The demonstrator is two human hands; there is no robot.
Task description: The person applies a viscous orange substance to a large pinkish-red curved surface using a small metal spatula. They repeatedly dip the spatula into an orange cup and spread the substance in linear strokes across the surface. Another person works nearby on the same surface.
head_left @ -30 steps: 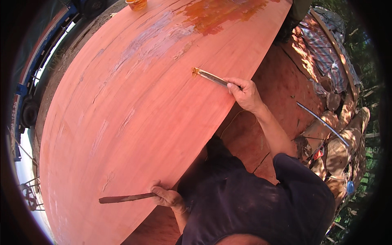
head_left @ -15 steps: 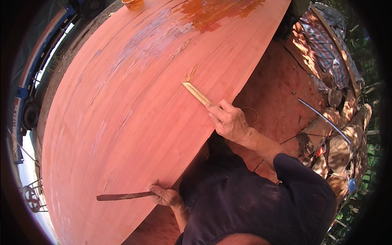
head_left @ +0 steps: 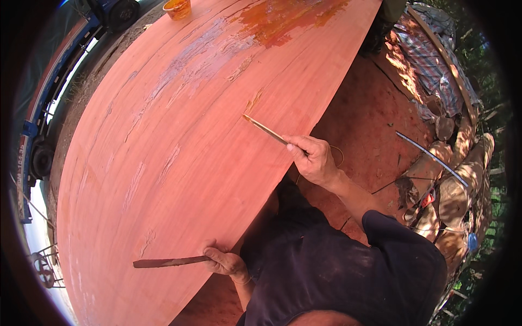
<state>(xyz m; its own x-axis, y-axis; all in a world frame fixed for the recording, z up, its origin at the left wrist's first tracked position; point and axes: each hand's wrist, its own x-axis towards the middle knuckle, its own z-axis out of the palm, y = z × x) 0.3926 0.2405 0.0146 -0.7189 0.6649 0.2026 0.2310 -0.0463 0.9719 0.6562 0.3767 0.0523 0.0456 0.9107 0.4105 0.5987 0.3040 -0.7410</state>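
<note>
A thin brush (head_left: pixel 265 129) is pinched in the closed grip of the right hand (head_left: pixel 314 159), its tip laid on a small pale gouge in the large reddish wooden sheet (head_left: pixel 179 136). A flat dark strip (head_left: pixel 168 262) is clasped in the left hand (head_left: pixel 223 261) at the sheet's near edge, lying across the wood. An orange cup (head_left: pixel 177 8) is set at the far end, beside a glossy wet patch (head_left: pixel 283 19).

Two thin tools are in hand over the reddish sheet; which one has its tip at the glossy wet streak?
The pale thin brush in the right hand; its tip meets the small wet streak. The dark flat strip in the left hand lies on dry sheet.
</note>
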